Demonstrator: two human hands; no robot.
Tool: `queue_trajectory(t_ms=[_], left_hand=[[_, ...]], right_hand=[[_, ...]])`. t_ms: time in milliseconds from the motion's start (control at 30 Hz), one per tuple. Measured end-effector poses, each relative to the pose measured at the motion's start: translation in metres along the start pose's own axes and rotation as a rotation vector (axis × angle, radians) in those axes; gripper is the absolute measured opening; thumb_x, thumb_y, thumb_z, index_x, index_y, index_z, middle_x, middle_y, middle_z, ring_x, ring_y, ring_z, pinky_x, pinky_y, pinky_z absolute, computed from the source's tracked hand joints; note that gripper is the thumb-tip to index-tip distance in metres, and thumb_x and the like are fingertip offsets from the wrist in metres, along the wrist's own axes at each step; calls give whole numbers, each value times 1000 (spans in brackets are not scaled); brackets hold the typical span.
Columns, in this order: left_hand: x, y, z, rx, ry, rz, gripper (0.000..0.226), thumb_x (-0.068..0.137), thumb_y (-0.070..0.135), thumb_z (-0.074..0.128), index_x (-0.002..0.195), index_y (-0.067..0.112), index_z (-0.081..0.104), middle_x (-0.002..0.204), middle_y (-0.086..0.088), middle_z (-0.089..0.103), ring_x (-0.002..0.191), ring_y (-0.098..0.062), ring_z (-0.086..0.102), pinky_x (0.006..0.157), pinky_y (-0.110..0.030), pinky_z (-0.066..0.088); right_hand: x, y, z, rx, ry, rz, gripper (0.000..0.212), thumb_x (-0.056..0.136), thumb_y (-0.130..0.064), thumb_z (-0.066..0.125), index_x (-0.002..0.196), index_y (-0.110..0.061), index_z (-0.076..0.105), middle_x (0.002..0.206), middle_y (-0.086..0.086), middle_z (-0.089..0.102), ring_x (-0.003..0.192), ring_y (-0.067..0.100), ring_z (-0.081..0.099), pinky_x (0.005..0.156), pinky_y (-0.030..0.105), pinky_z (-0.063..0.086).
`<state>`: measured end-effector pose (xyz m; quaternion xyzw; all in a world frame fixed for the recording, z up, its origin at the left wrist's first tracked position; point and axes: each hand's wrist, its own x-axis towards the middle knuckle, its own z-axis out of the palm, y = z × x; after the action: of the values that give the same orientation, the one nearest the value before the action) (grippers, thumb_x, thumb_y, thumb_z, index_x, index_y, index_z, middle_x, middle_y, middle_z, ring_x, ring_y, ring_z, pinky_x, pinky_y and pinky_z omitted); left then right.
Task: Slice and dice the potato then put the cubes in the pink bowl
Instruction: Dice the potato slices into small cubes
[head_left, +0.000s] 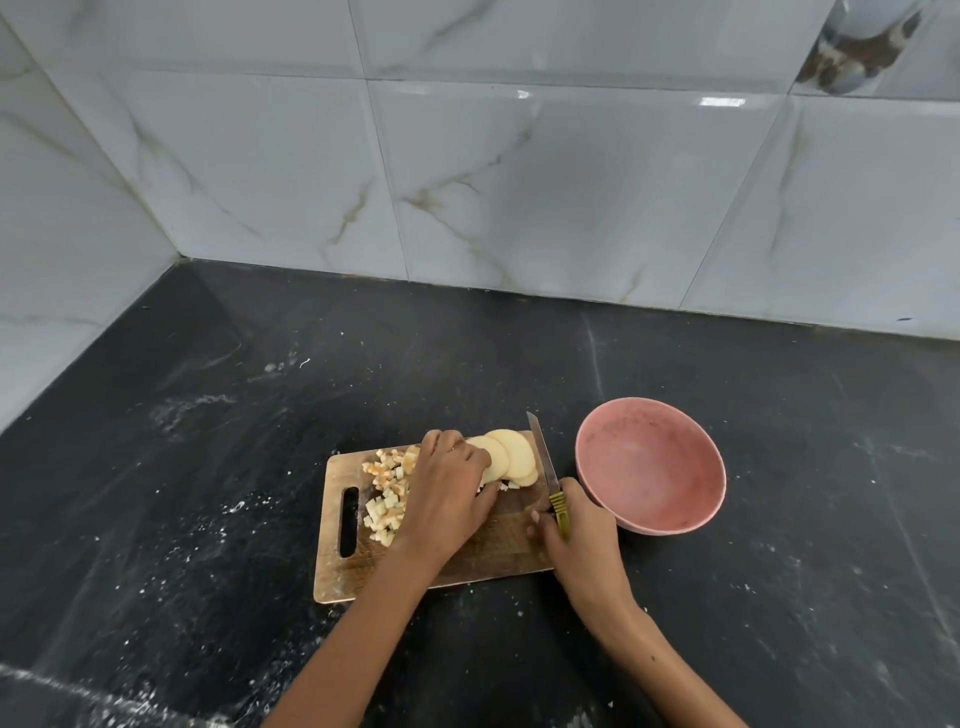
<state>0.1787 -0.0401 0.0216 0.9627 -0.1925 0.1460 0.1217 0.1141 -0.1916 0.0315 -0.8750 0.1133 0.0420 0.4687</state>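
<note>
Dicing stage, part done. I am working on the board (467, 561), which is lying on the dark tabletop (208, 467); every place below is given relative to this board.

My left hand (447, 493) is lying over the board's middle, fingers spread forward and pressing on the near edge of the slices (511, 456), a fanned stack of round potato discs at the board's far right corner. Whether those fingers are pinching a slice I cannot tell; they look nearly straight.

My right hand (576, 530) is sitting at the board's right edge, its grip closed round the green handle of the knife (545, 457), whose blade is running along that edge toward the far side, just beside the slices.

Cubes (387, 493) are lying heaped on the board's left part, next to the handle slot. The bowl (649, 465) is standing off the board's right side, near it, holding no cubes.

Judged next: I am needing to square the slices under my left fingers, bring the blade across them for strips, then crosswise; fingertips want tucking clear of the edge.
</note>
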Motion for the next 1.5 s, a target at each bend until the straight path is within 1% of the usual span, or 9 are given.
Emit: queue_trajectory(t_ms=[200, 400, 667, 867, 1000, 1100, 1200, 1333, 1500], left_hand=[[-4, -9, -7, -18, 161, -2, 10, 77, 18, 78, 85, 15, 75, 108, -3, 70, 108, -18, 52, 102, -38, 29], [-11, -15, -39, -235, 333, -307, 6, 82, 22, 75, 79, 17, 74, 153, -6, 34, 142, -24, 23, 113, -48, 19], [-49, -18, -56, -362, 407, -566, 6, 76, 23, 80, 76, 22, 75, 156, -10, 27, 147, -24, 12, 115, -45, 12], [-70, -18, -56, -410, 353, -623, 7, 77, 24, 79, 80, 19, 76, 157, -10, 25, 147, -23, 8, 114, -37, 6], [-79, -13, -50, -416, 293, -617, 8, 76, 28, 79, 79, 21, 76, 157, -5, 19, 147, -20, 3, 113, -34, 1], [-83, -8, -45, -425, 258, -602, 8, 76, 30, 78, 76, 23, 75, 156, 3, 13, 144, -12, -3, 115, -39, 2], [-78, 4, -36, -467, 169, -584, 10, 78, 35, 76, 75, 26, 73, 158, 3, 9, 147, -15, -7, 117, -47, 2], [-63, 22, -16, -391, 81, -439, 15, 83, 34, 73, 74, 22, 71, 160, -5, 11, 147, -15, -13, 115, -27, -14], [-48, 32, -1, -296, 62, -336, 10, 84, 24, 73, 90, 17, 75, 149, -12, 40, 143, -26, 26, 118, -39, 10]], right_hand=[[0, -1, 2, -8, 47, -65, 12, 94, -8, 57, 92, -20, 53, 89, -11, 64, 84, 0, 60, 68, 15, 47], [10, -2, 19, -102, 41, -28, 9, 98, -11, 48, 99, -20, 48, 94, -3, 62, 80, 5, 58, 65, 19, 47], [6, -23, 41, -182, -72, -145, 15, 101, -12, 41, 114, -17, 47, 113, -10, 50, 109, 7, 54, 70, 6, 42], [5, -2, 26, -146, 41, -81, 21, 93, 3, 43, 92, -18, 45, 98, 0, 60, 91, 15, 60, 80, 31, 52], [7, -14, 38, -184, -81, -190, 23, 92, 6, 43, 93, -16, 46, 105, -5, 55, 109, 11, 55, 91, 27, 48], [3, -14, 29, -95, -108, -188, 22, 94, 5, 45, 93, -17, 47, 113, -4, 61, 110, 4, 56, 88, 16, 46], [-5, -9, 8, 81, -87, -107, 20, 94, 5, 48, 86, -13, 49, 103, -6, 68, 97, 6, 65, 81, 24, 55], [-18, -8, -6, 11, -101, -52, 16, 93, 4, 50, 91, -12, 49, 88, -13, 62, 80, 2, 62, 62, 12, 50], [-23, -5, -8, -144, -58, 11, 14, 94, -4, 51, 94, -16, 44, 83, 1, 61, 71, 12, 57, 59, 27, 48]])
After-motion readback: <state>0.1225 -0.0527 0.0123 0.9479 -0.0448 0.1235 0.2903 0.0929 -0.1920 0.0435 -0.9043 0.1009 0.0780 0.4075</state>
